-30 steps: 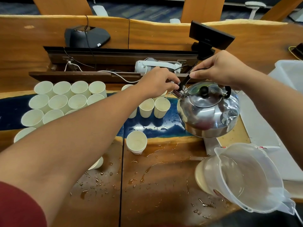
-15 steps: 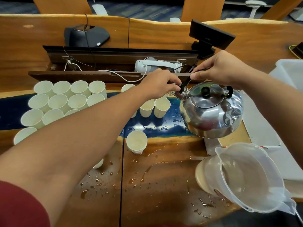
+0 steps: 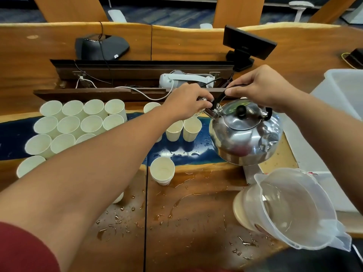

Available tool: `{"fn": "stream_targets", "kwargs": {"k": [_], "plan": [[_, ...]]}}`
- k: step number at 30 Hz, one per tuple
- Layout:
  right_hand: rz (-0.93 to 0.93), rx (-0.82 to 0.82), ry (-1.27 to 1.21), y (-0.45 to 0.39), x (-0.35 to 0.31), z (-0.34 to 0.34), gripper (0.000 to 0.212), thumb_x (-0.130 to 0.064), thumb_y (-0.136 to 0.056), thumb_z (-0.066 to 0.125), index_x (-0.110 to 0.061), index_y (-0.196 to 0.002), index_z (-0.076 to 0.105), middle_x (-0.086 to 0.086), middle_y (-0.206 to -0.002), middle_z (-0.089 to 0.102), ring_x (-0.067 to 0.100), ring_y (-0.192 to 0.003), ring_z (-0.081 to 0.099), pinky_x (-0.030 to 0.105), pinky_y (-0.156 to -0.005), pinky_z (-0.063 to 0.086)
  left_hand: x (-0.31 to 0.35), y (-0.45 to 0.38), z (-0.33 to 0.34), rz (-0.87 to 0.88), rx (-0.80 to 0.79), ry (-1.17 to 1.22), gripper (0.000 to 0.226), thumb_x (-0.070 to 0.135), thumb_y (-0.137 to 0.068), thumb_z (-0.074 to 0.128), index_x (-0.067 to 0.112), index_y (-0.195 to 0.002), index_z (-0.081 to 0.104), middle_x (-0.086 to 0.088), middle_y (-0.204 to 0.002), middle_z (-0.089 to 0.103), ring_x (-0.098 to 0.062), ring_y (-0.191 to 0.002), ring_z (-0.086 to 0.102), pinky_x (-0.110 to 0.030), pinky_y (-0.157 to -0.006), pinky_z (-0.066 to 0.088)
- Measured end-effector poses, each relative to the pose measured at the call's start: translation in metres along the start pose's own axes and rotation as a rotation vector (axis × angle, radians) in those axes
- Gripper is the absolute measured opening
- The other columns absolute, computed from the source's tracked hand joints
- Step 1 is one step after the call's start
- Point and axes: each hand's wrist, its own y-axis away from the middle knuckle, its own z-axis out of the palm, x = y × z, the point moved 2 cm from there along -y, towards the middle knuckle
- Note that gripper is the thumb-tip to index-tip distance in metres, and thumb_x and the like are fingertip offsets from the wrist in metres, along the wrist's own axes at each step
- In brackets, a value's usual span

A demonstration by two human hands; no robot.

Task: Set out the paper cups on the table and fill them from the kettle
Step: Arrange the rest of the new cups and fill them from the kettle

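— Head view, what have you got from over there?

— Right hand (image 3: 263, 89) is curled round the black handle of the shiny round steel kettle (image 3: 245, 134), holding it up off the wooden table (image 3: 196, 213) and tipped over towards the left. Black knob on the lid, and the kettle hangs above the right end of the blue resin strip (image 3: 11, 138) that runs across the tabletop.

— And the other hand?

— Left hand (image 3: 188, 101) is reached out to the kettle's spout, fingers bent down around something there. I can see a bit of bright metal poking out above the knuckles, but whether it's pinching the spout cap or a cup under it, I can't tell; the hand covers it.

— Where are the cups?

— White paper cups, lots. A tight block of them (image 3: 74, 122) stands at the left, partly behind the forearm. A pair (image 3: 183, 128) sits side by side just under the left hand, both with liquid showing in them. One more (image 3: 162, 169) stands alone nearer me, on the seam between the boards, also with something in it. Another rim (image 3: 151, 107) peeks out behind the wrist.

— Anything else on the table?

— Clear plastic jug (image 3: 292, 209) at the near right, tilted, a little water in the bottom. Droplets and a thin spill (image 3: 176, 205) are scattered over the wood in front. White plastic tub (image 3: 345, 85) at the far right edge, a black stand-up device (image 3: 247, 44) beyond the kettle, and a dark speaker-like unit (image 3: 102, 46) at the back left, with a white cable (image 3: 141, 93) trailing along the dark ledge
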Motion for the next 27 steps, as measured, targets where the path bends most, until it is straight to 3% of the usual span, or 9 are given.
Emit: {"fn": "stream_targets", "kwargs": {"k": [2, 4, 7, 10, 14, 17, 22, 27], "plan": [[-0.016, 0.043, -0.027, 0.005, 0.002, 0.001, 0.023, -0.037, -0.084, 0.077, -0.022, -0.102, 0.079, -0.006, -0.089, 0.074, -0.01, -0.06, 0.059, 0.01, -0.059, 0.044, 0.002, 0.002, -0.003, 0.001, 0.026, 0.011, 0.023, 0.042, -0.094, 0.061, 0.036, -0.114, 0.069, 0.001, -0.111, 0.06, -0.024, -0.114, 0.049, -0.045, -0.097, 0.042], [-0.023, 0.105, -0.065, 0.01, 0.003, 0.002, 0.025, -0.039, -0.083, 0.077, -0.023, -0.102, 0.079, -0.008, -0.091, 0.075, -0.008, -0.076, 0.064, 0.011, -0.071, 0.048, 0.003, 0.004, -0.008, 0.015, 0.07, 0.021, 0.021, 0.041, -0.094, 0.062, 0.035, -0.113, 0.069, 0.003, -0.112, 0.06, -0.022, -0.114, 0.05, -0.046, -0.097, 0.042], [-0.067, 0.171, -0.119, 0.02, -0.006, 0.002, 0.024, -0.038, -0.083, 0.078, -0.024, -0.102, 0.078, -0.012, -0.092, 0.074, -0.01, -0.08, 0.064, 0.002, -0.07, 0.044, 0.008, 0.015, -0.019, 0.038, 0.153, 0.031, 0.019, 0.038, -0.094, 0.061, 0.035, -0.112, 0.068, 0.009, -0.111, 0.056, -0.014, -0.105, 0.045, -0.039, -0.096, 0.04], [-0.13, 0.185, -0.161, 0.035, -0.023, 0.0, 0.02, -0.035, -0.083, 0.079, -0.024, -0.1, 0.078, -0.015, -0.088, 0.074, -0.008, -0.079, 0.065, 0.007, -0.072, 0.047, 0.013, 0.037, -0.031, 0.069, 0.239, 0.004, 0.02, 0.037, -0.095, 0.06, 0.033, -0.112, 0.068, 0.006, -0.118, 0.056, -0.017, -0.108, 0.046, -0.033, -0.095, 0.035], [-0.208, 0.156, -0.21, 0.06, -0.05, -0.003, 0.016, -0.033, -0.081, 0.081, -0.024, -0.093, 0.079, -0.017, -0.076, 0.073, -0.009, -0.069, 0.064, 0.005, -0.063, 0.043, 0.021, 0.081, -0.05, 0.112, 0.35, -0.044, 0.024, 0.042, -0.093, 0.06, 0.03, -0.112, 0.069, 0.003, -0.115, 0.058, -0.021, -0.108, 0.048, -0.042, -0.095, 0.04], [-0.266, 0.106, -0.198, 0.078, -0.069, 0.0, 0.013, -0.035, -0.078, 0.083, -0.028, -0.088, 0.078, -0.02, -0.071, 0.073, -0.006, -0.068, 0.065, 0.009, -0.064, 0.046, 0.025, 0.118, -0.058, 0.129, 0.406, -0.04, 0.024, 0.039, -0.091, 0.063, 0.026, -0.111, 0.071, 0.002, -0.109, 0.057, -0.018, -0.105, 0.045, -0.031, -0.09, 0.035], [-0.286, -0.022, -0.189, 0.112, -0.09, 0.025, 0.019, -0.044, -0.075, 0.083, -0.03, -0.087, 0.08, -0.012, -0.081, 0.076, 0.004, -0.078, 0.07, 0.024, -0.076, 0.055, 0.022, 0.188, -0.05, 0.086, 0.414, -0.033, 0.028, 0.041, -0.09, 0.058, 0.023, -0.109, 0.07, 0.011, -0.105, 0.047, -0.007, -0.102, 0.037, -0.008, -0.085, 0.024], [-0.286, -0.129, -0.231, 0.149, -0.097, 0.053, 0.015, -0.043, -0.07, 0.084, -0.037, -0.082, 0.078, -0.018, -0.081, 0.075, -0.005, -0.075, 0.067, 0.018, -0.074, 0.05, 0.025, 0.246, -0.03, 0.077, 0.387, 0.011, 0.032, 0.043, -0.09, 0.054, 0.019, -0.105, 0.068, 0.007, -0.104, 0.049, -0.009, -0.1, 0.039, -0.01, -0.087, 0.028]]}}
